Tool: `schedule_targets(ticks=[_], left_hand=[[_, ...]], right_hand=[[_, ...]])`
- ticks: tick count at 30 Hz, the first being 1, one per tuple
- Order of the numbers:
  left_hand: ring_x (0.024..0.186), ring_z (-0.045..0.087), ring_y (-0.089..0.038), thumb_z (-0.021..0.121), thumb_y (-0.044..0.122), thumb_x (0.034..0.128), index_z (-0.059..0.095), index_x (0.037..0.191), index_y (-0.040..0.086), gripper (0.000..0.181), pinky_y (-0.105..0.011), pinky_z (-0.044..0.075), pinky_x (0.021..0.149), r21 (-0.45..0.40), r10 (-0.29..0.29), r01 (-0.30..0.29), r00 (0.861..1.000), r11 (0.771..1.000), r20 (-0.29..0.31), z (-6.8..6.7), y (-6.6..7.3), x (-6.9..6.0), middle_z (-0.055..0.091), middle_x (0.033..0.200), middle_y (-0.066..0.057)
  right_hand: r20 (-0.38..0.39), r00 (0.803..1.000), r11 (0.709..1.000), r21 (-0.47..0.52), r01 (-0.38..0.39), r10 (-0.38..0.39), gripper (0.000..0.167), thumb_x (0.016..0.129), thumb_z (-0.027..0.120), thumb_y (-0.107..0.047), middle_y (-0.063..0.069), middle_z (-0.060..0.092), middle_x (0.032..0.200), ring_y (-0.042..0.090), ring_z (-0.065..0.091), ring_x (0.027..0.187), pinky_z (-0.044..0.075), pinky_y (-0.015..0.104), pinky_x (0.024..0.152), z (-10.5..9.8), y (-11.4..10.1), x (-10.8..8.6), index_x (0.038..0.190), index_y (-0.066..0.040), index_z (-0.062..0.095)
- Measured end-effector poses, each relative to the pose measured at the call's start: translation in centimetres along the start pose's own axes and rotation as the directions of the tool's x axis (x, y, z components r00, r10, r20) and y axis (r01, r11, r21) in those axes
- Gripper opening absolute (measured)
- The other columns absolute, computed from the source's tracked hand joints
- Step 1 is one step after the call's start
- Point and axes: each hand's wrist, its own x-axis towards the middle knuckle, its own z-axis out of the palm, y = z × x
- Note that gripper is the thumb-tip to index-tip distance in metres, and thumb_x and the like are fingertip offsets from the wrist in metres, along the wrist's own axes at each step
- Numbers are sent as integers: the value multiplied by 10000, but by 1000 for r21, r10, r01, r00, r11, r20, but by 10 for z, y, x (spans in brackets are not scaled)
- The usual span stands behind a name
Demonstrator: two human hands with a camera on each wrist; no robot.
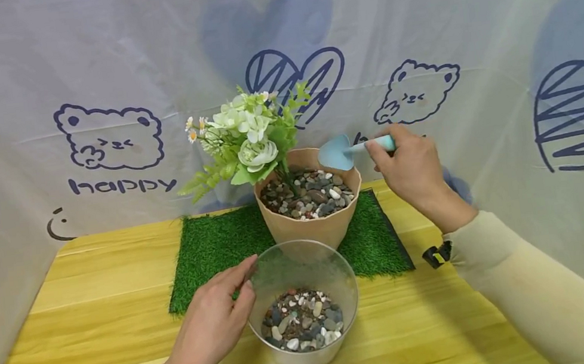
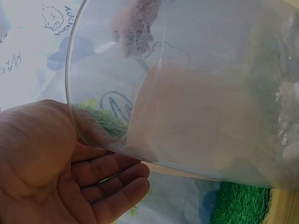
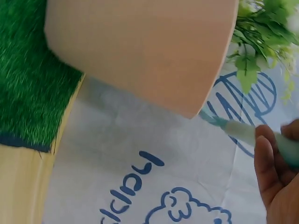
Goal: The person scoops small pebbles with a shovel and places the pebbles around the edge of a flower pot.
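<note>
My right hand [image 1: 411, 165] grips the handle of a small light blue trowel [image 1: 336, 154]. Its blade points left over the right rim of a peach flower pot [image 1: 308, 228], with no stones seen on it. Mixed pebbles [image 1: 320, 194] fill the pot around the stem of white and green flowers [image 1: 251, 135]. Nearer to me stands a clear plastic bucket [image 1: 347, 278] with pebbles and brown bits in its bottom. My left hand [image 1: 217, 310] holds the bucket's left rim with thumb and index finger; its other fingers [image 2: 117, 186] lie loosely outside the wall.
Under the pot lies a green artificial grass mat [image 1: 218, 244] on a wood-grain table [image 1: 105, 299]. A white printed cloth [image 1: 105, 59] hangs behind and at both sides, close beyond the pot. A black band [image 1: 438, 254] sits at the right sleeve cuff.
</note>
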Motion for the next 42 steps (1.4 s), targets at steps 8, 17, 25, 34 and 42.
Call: schedule_targets(ticks=[8, 17, 25, 34, 42], left_hand=[[1114, 691, -232, 602, 199, 1050, 615, 1496, 178, 446, -465, 594, 941, -6, -5, 5, 1000, 1000, 1, 3, -2, -4, 665, 1446, -108], [1059, 682, -214, 588, 187, 1055, 608, 1501, 194, 446, -462, 594, 924, -17, 12, -12, 1000, 1000, 5, 2, -1, -6, 673, 1438, -90], [1242, 686, -299, 560, 196, 1068, 603, 1507, 187, 441, -534, 581, 1019, -12, 37, -37, 999, 999, -3, -2, -2, -3, 670, 1443, -93], [1082, 688, -231, 582, 183, 1058, 605, 1504, 171, 446, -470, 596, 939, -9, 44, -44, 999, 999, -7, -2, 1, -1, 674, 1434, -106], [1138, 699, -258, 579, 201, 1061, 604, 1505, 182, 446, -498, 600, 966, -19, 24, -24, 1000, 1000, -1, -1, 1, -4, 674, 1433, -107]], right_hand=[[-53, 901, 899, -111, 423, -430, 205, 984, 746, -138, 156, 642, 697, 249, 527, 486, 432, 388, 418, 2, 2, -16, 1028, 42, 659], [-146, 968, 971, 99, 219, -203, 138, 956, 715, -150, 18, 575, 583, 55, 374, 455, 296, 183, 421, -44, -36, -41, 940, -14, 730], [85, 834, 825, 232, 515, -545, 339, 1082, 580, -393, -113, 520, 643, -16, 372, 520, 319, 147, 436, -50, -69, -66, 966, -99, 703], [445, 594, 693, 89, 716, -670, 229, 1031, 660, -317, -111, 489, 689, 36, 427, 551, 405, 234, 470, -22, -84, -83, 885, -176, 553], [546, 515, 625, 20, 781, -661, 284, 923, 777, -294, -75, 481, 684, 79, 443, 546, 420, 266, 447, -8, -98, -88, 822, -188, 533]])
